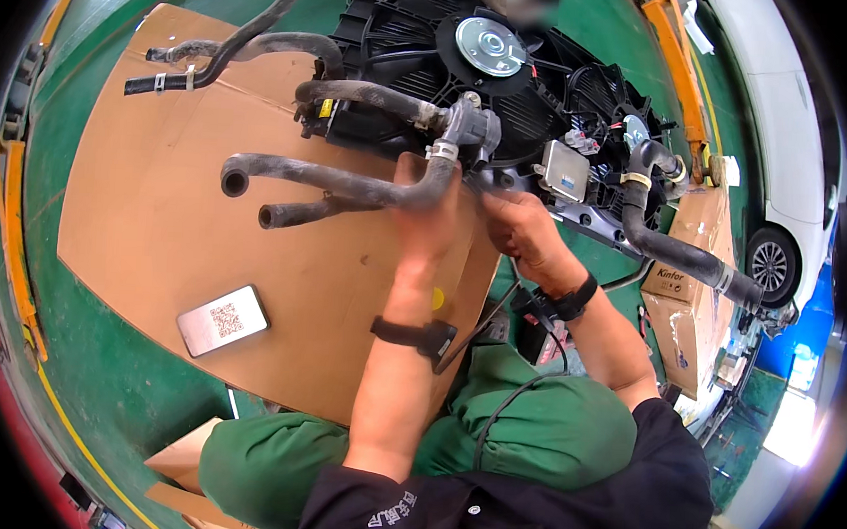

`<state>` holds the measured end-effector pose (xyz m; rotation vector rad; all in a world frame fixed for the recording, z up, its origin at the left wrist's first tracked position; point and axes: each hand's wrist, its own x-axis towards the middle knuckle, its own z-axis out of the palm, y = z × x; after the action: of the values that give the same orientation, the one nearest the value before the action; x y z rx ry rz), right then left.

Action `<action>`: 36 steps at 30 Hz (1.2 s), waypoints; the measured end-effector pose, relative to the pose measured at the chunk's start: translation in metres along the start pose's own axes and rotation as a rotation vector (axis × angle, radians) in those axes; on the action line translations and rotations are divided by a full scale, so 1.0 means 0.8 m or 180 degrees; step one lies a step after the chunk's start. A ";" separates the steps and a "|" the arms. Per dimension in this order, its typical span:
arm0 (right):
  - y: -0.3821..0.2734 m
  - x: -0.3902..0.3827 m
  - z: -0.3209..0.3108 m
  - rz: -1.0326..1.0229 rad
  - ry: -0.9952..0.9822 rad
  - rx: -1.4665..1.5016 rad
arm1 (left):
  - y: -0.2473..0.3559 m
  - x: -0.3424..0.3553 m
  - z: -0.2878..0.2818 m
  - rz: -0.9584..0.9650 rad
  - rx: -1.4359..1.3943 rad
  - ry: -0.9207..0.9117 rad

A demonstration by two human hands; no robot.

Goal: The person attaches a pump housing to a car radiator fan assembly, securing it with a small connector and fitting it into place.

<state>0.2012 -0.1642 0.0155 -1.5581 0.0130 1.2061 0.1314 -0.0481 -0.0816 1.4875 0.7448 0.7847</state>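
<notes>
A black radiator fan assembly [507, 88] with a round silver hub lies on a brown cardboard sheet [161, 215]. Several dusty black rubber hoses run off its left side. My left hand [424, 203] is wrapped around the lower hose [323, 177] close to its metal clamp [443, 152], near a grey pipe junction [472, 125]. My right hand [520, 229] sits just right of it, fingers closed under the junction at the frame's lower edge; what it grips is hidden. Black bands with cables circle both wrists.
A phone-sized flat card with a square code [223, 320] lies on the cardboard. A thick hose [675, 247] curves off the assembly's right side. Cardboard boxes [691, 295] stand at right, a white car [779, 138] beyond. The floor [88, 373] is green with yellow lines.
</notes>
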 end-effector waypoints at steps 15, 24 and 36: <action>0.014 -0.006 0.017 -0.0116 0.0259 0.0313 | 0.006 0.004 -0.006 -0.0302 -0.0495 -0.0086; 0.024 -0.009 0.033 -0.0254 0.0481 0.0685 | 0.016 0.008 -0.012 -0.0301 -0.0393 -0.0278; 0.029 -0.005 0.038 -0.0436 0.0454 0.0333 | 0.015 0.012 -0.015 -0.0569 -0.0614 -0.0278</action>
<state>0.1657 -0.1527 0.0057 -1.5251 0.0607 0.9708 0.1268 -0.0344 -0.0690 1.2554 0.7049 0.6334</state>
